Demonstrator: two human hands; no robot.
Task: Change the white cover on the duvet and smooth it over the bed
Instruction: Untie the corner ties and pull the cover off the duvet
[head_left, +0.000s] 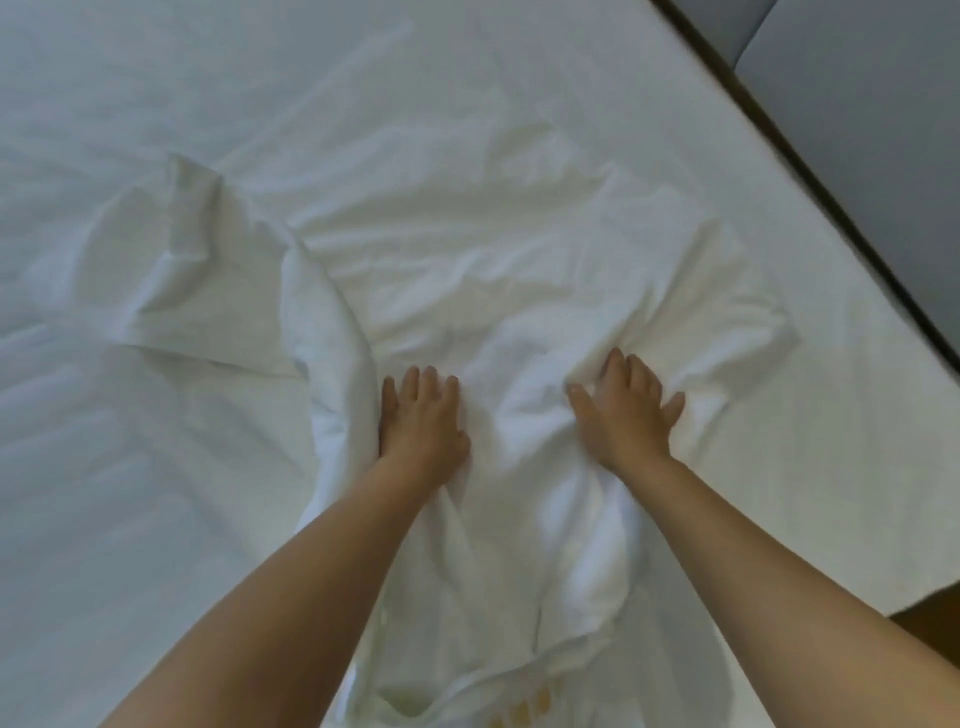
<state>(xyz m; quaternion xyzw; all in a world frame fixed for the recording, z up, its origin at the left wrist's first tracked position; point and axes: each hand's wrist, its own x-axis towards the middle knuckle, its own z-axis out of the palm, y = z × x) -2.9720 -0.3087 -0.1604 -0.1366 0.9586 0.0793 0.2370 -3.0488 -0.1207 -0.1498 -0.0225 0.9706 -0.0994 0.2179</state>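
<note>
Both my hands lie on the white cover (519, 291), which sits bunched and creased in the middle of the bed (156, 78). My left hand (423, 415) has its fingers (415, 384) close together and laid out on the cloth, with the tips sunk a little into it. They hold nothing. My right hand (626, 410) is spread wide, thumb out to the inside and little finger to the outside, and its fingers press flat on a puckered fold without closing round it.

The cover fans out beyond both sets of fingers as a wrinkled patch. Between my hands it gathers into soft ridges, which run back toward me between my forearms.

Touching the outer side of my left fingers is a thick padded roll (332, 364). It curves away past the fingertips and ends in a raised, crumpled flap. I cannot tell whether it is the duvet itself or more cover.

Well behind my fingers, close to my body, the cloth carries a few small yellow marks (524, 709).

Far off to the outside of my right fingers, the mattress ends at a dark frame edge (810, 171) with a grey surface (857, 78) beyond it. A brown strip of floor (930, 631) shows by my right forearm.
</note>
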